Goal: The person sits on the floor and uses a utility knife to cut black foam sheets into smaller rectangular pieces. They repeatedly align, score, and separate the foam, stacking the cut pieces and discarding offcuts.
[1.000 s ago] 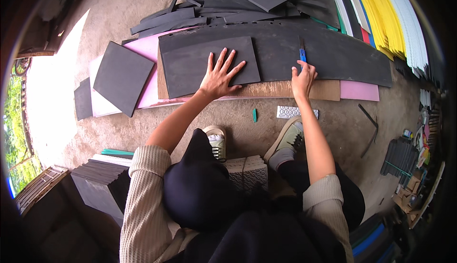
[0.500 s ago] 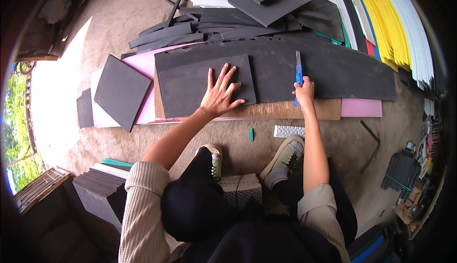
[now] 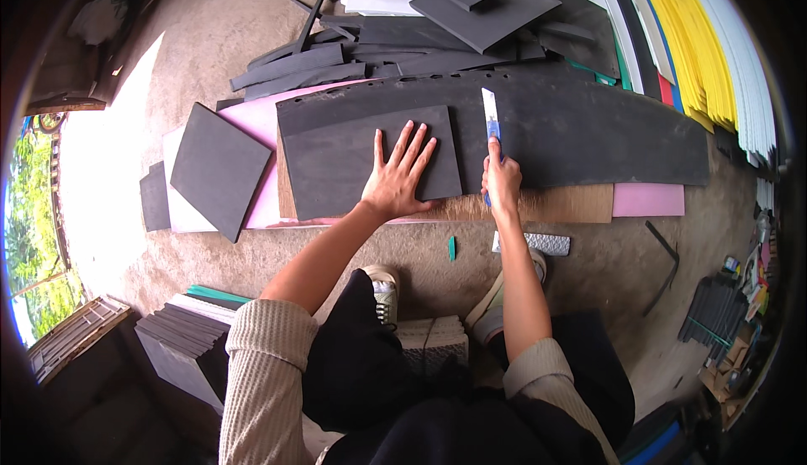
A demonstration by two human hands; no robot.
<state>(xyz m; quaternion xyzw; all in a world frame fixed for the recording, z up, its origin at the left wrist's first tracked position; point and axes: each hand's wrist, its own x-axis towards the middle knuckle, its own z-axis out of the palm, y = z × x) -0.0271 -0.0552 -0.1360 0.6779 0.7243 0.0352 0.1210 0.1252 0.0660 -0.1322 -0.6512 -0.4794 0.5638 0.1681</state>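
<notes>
My left hand [image 3: 395,175] lies flat with fingers spread on a smaller black foam sheet [image 3: 332,158]. That piece rests on top of a long black foam sheet [image 3: 588,129]. In my right hand [image 3: 502,181] is a blue utility knife [image 3: 493,124], its blade extended and pointing away from me. The knife is over the long sheet, a little to the right of the smaller sheet's edge. Beneath the long sheet a brown wooden board [image 3: 572,203] shows along the near side.
A tilted black foam square [image 3: 220,171] lies at the left on pink sheeting [image 3: 266,183]. Behind is a heap of black offcuts [image 3: 395,36]. Yellow sheets [image 3: 689,36] are stacked at the far right. A white textured strip [image 3: 546,245] lies near my shoe.
My right hand has brought the knife leftward, closer to the smaller sheet's edge. My left hand's fingers are somewhat closer together, still pressing on that sheet.
</notes>
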